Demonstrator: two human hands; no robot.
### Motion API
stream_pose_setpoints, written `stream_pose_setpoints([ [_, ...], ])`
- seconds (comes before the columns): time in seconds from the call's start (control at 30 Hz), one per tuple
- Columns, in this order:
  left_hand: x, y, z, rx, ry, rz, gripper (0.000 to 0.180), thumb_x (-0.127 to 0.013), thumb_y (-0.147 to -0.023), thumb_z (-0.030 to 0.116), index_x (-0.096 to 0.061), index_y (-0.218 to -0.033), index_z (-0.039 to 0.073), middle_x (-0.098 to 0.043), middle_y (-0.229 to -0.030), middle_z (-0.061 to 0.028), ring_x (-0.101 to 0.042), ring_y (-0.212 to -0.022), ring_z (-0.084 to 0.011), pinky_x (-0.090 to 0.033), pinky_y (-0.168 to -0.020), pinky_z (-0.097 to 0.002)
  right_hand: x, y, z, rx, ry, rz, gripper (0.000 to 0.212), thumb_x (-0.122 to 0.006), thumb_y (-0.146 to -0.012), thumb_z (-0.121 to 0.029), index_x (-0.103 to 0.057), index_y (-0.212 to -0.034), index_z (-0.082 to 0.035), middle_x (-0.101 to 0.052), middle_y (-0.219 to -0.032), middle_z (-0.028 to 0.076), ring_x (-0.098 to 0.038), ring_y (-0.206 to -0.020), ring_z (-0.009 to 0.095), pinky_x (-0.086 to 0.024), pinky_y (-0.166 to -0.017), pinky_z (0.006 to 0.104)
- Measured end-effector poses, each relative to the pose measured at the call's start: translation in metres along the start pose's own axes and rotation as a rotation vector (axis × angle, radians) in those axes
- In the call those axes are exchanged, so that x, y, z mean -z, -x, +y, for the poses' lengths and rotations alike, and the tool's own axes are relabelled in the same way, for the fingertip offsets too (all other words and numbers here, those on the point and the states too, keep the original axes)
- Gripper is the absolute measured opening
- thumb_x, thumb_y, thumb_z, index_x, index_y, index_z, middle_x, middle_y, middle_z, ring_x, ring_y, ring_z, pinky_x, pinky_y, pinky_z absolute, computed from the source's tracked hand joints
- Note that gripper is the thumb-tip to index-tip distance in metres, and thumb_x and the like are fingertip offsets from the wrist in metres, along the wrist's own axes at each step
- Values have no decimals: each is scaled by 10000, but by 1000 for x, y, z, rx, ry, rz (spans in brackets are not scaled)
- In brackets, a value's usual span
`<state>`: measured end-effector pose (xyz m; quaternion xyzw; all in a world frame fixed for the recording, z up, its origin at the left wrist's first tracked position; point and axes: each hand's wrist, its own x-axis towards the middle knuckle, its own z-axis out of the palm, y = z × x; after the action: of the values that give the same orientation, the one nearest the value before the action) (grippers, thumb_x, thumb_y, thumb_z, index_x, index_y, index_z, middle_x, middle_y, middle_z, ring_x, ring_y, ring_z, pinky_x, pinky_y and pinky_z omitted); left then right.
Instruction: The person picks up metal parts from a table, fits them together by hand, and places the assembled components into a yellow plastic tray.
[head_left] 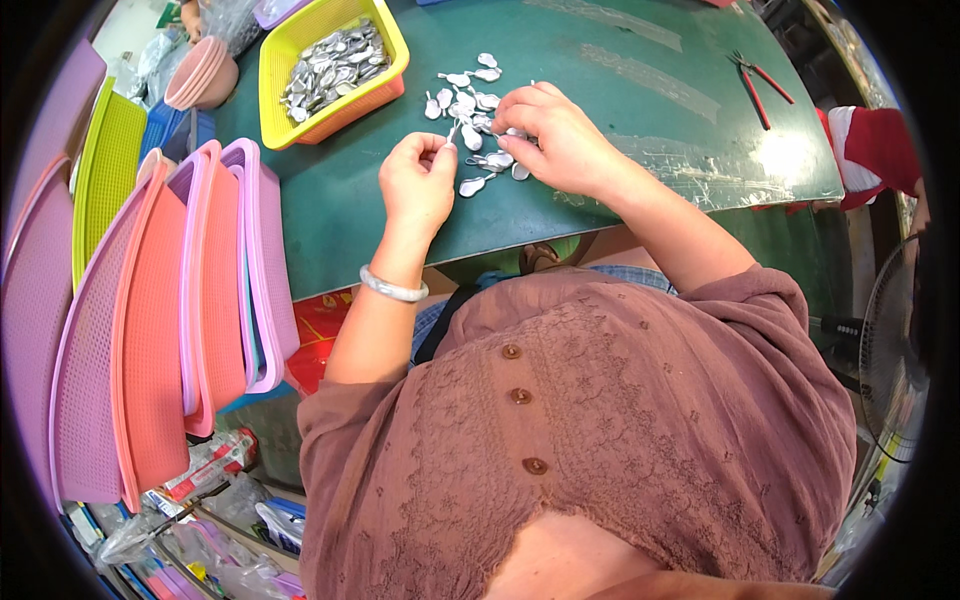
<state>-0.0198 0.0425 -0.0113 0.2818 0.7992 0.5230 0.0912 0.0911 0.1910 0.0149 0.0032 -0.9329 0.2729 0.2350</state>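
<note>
A small silvery piece (453,131) is pinched narrowly between the thumb and forefinger of the left hand (416,182). Just right of this grip, the right hand (556,136) is curled over loose pieces (471,138); whether anything is held there cannot be told. Beyond the grip to the left, similar pieces (338,66) are heaped in a yellow basket (273,78). Well apart on the right, red-handled pliers (752,88) are laid on the green table (345,205).
</note>
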Motion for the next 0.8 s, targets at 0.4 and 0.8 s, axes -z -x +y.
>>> stream_pose_setpoints([
  [0.4,5,31,22,518,1158,-315,136,-541,-845,75,-539,-963,9,-595,-823,-67,-563,-686,-127,-475,-618,-235,-5,5,-20,-535,-1028,21,189,-604,-782,-89,-601,-920,40,-609,-802,43,-547,-708,93,-454,-660,227],
  [0.8,-7,36,22,385,1269,-229,268,-452,-896,107,-457,-1120,-41,-556,-1014,-143,-571,-902,-211,-478,-828,-318,-14,9,-21,60,-263,169,76,-589,-743,-49,-605,-810,-15,-590,-774,89,-586,-676,196,-473,-634,277],
])
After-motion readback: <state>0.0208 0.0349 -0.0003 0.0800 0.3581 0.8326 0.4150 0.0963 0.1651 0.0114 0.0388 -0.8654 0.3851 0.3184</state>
